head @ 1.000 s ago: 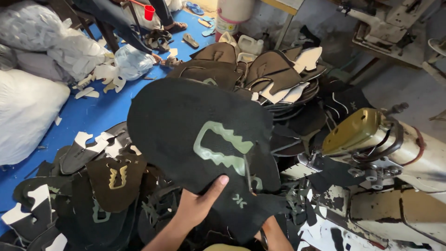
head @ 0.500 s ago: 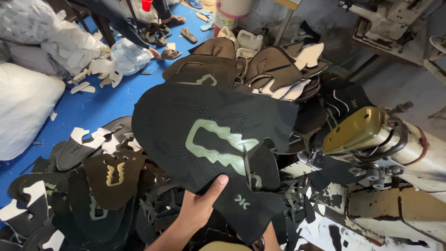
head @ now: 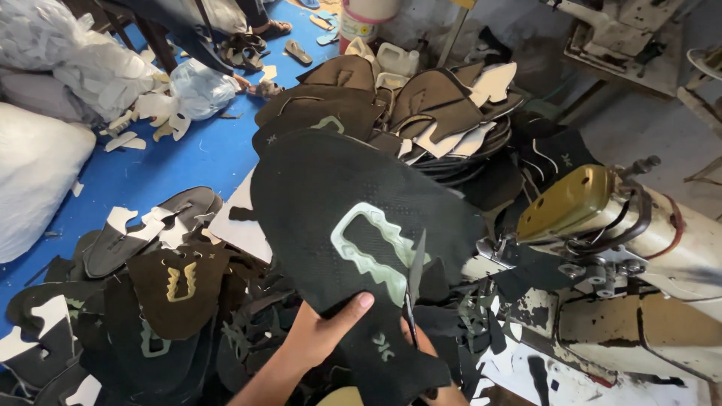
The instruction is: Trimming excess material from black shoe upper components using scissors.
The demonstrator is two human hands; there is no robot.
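At 6 o'clock, closest in: left hand [head: 320,337] pinching the lower edge of a black shoe upper [head: 316,188], thumb flat on the front face, fingers behind. Just at 5 o'clock, right hand [head: 430,352], mostly hidden behind the same piece, closed around the handle end of a dark blade [head: 416,274] (scissors by the look, though only one slim tip visible), pointing up toward 12.

Held up in the air at the centre, clear of the surface: the black shoe upper, face toward the camera, a pale green overlay [head: 368,244] on it, blade tip just beside the overlay's 3 o'clock edge.

For a clean trim, by judgement: pull the fabric taut with the thumb, turn the piece rather than the blade, cut in short bites close along the green edge without nicking it, and hold the left fingertips well away from the tip.

At 8 o'clock, lower down, a brown cut piece [head: 180,289] with a yellow outline among heaped dark offcuts. At 3 o'clock, a worn sewing machine [head: 602,218] with a brass-coloured head. Farther, at 12 o'clock, a stack of brown and black uppers [head: 436,105]. At 10 o'clock, blue floor [head: 188,154] and white sacks [head: 30,173].
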